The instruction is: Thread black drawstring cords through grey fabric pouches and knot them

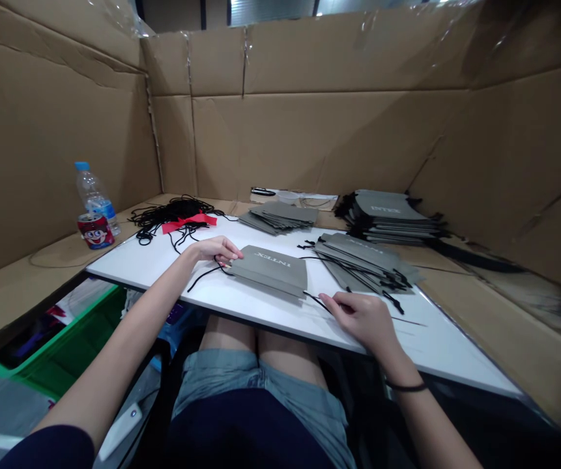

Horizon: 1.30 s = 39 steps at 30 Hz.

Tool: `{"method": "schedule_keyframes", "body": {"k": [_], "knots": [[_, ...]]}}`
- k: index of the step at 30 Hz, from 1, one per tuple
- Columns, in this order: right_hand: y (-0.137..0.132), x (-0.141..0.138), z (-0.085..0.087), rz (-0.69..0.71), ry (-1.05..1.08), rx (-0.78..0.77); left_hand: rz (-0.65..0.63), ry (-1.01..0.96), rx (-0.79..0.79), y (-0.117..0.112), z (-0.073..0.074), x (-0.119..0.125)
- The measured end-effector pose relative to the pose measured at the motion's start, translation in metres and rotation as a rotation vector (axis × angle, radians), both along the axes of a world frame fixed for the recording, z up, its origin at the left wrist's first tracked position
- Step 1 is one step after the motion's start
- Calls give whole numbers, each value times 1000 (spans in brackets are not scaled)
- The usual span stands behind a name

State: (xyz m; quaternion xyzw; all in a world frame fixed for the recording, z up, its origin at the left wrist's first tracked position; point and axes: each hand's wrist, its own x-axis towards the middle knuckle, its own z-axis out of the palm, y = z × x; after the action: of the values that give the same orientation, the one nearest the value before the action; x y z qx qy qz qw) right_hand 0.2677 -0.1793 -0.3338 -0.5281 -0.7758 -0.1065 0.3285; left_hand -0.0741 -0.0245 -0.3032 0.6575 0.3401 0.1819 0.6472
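Observation:
A grey drawstring pouch (pixel 271 267) with white lettering lies flat on the white board (pixel 172 277) in front of me. My left hand (pixel 215 249) rests at its left end, fingers curled and pinched on a black cord (pixel 201 276) that trails toward me. My right hand (pixel 361 314) sits at the pouch's right end, fingers closed on the other black cord end (pixel 320 301).
Stacks of grey pouches lie at the right (pixel 362 262), far right (pixel 388 216) and back centre (pixel 280 217). A tangle of black cords (pixel 175 213) with a red tie sits back left, near a water bottle (pixel 95 198) and a can (pixel 95 231). Cardboard walls (pixel 309 124) surround the board.

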Motion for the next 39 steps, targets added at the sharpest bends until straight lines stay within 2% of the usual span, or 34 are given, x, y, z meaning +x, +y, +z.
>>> {"method": "schedule_keyframes", "body": {"k": [6, 12, 17, 25, 31, 39], "knots": [[2, 9, -4, -20, 18, -14, 48, 54, 53, 0, 2, -2], [1, 12, 0, -17, 0, -25, 10, 44, 113, -5, 8, 0], [1, 11, 2, -13, 22, -15, -10, 43, 23, -13, 11, 7], [1, 9, 3, -33, 38, 69, -178, 132, -36, -13, 10, 9], [4, 12, 1, -112, 30, 75, -186, 52, -52, -10, 8, 6], [9, 15, 3, -85, 86, 62, -183, 59, -112, -16, 10, 8]]}}
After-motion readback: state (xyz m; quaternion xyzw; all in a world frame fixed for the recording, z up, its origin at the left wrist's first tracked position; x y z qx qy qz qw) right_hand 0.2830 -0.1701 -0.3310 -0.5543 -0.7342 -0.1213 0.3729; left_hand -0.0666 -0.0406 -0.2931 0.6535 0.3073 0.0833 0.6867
